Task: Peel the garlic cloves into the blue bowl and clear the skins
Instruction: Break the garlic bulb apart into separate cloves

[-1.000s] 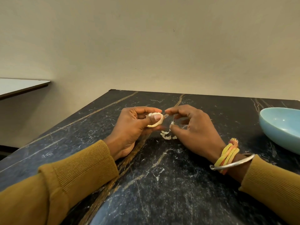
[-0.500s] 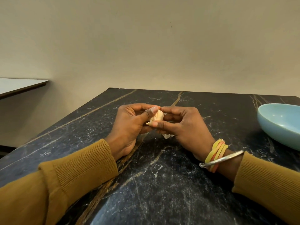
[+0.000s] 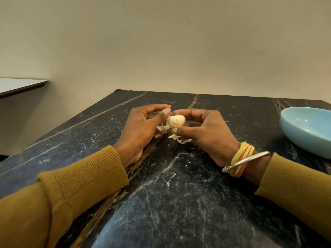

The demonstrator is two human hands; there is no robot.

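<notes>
My right hand (image 3: 206, 130) grips the garlic (image 3: 177, 121) between thumb and forefinger, just above the tabletop (image 3: 179, 194). My left hand (image 3: 141, 129), fingers curled, pinches the skin (image 3: 162, 126) hanging off the garlic's left side. Scraps (image 3: 183, 140) lie under my right thumb. The bowl (image 3: 308, 133) sits well apart on the right.

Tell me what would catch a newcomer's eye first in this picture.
First comes the pale garlic over the middle of the dark marble table, pinched between the left hand and the right hand, with shreds of papery skin just below it. Next is the blue bowl on the table at the right edge of the view, and then the bright bangles on the right wrist.
</notes>
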